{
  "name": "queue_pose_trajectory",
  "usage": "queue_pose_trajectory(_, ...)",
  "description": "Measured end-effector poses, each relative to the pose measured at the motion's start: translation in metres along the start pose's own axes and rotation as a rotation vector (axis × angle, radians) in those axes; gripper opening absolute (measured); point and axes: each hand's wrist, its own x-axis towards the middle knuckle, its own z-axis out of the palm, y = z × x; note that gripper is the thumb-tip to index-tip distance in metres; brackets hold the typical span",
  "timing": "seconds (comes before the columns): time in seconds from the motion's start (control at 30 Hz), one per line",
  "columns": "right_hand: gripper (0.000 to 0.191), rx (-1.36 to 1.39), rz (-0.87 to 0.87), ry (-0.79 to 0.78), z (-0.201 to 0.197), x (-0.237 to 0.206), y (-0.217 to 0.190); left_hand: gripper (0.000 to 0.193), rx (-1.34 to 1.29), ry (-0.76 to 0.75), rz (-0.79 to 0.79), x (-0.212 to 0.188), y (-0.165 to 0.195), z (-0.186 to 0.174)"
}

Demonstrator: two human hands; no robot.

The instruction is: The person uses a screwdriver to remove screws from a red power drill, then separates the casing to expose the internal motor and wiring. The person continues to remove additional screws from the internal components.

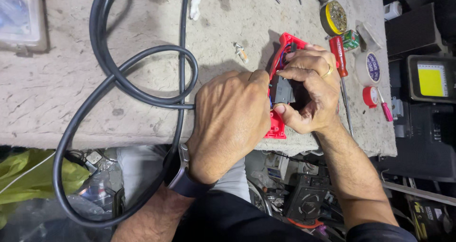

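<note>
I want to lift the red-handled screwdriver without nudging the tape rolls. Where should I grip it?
Grip the red handle of the screwdriver, from above. It is the thick part, and the thin shaft runs close beside the right hand.

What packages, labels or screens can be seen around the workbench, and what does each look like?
Tape roll: right bench edge, pale ring with dark blue oval label.
Small box: beside the red screwdriver, green and red carton.
Round tin: top right, yellow rim, open.
Flat lamp panel: far right off the bench, dark frame, bright yellow rectangle.
Plastic case: top left, clear, blurred.
</note>
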Motion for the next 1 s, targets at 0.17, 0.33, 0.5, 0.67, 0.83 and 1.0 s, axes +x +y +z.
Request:
queue_pose_trajectory(0.17,0.05,0.0,-0.015,0.002,-0.003,-0.001,-0.003,0.015,0.008,0.064,0.095,-0.004,0.002,0.001)
queue_pose_trajectory(0.33,0.05,0.002,-0.035,-0.02,-0.014,-0.012,-0.01,0.019,0.06,0.08,0.124,-0.014,0.008,0.012)
queue_pose_trajectory(0.5,0.043,0.096,-0.001,-0.036,-0.032,-0.025,-0.016,0.046,0.034,0.047,0.153,-0.028,0.017,0.015)
queue_pose_trajectory(0.67,0.038,0.107,0.01,-0.006,-0.044,-0.038,-0.022,0.047,-0.019,0.113,0.214,-0.04,0.029,0.023)
queue_pose_trajectory(0.83,0.035,0.171,0.037,0.0,-0.056,-0.053,-0.025,0.05,-0.093,0.163,0.159,-0.051,0.04,0.033)
queue_pose_trajectory(1.0,0.032,0.248,0.071,0.028,-0.065,-0.072,-0.028,0.052,-0.142,0.212,0.18,-0.067,0.05,0.039)
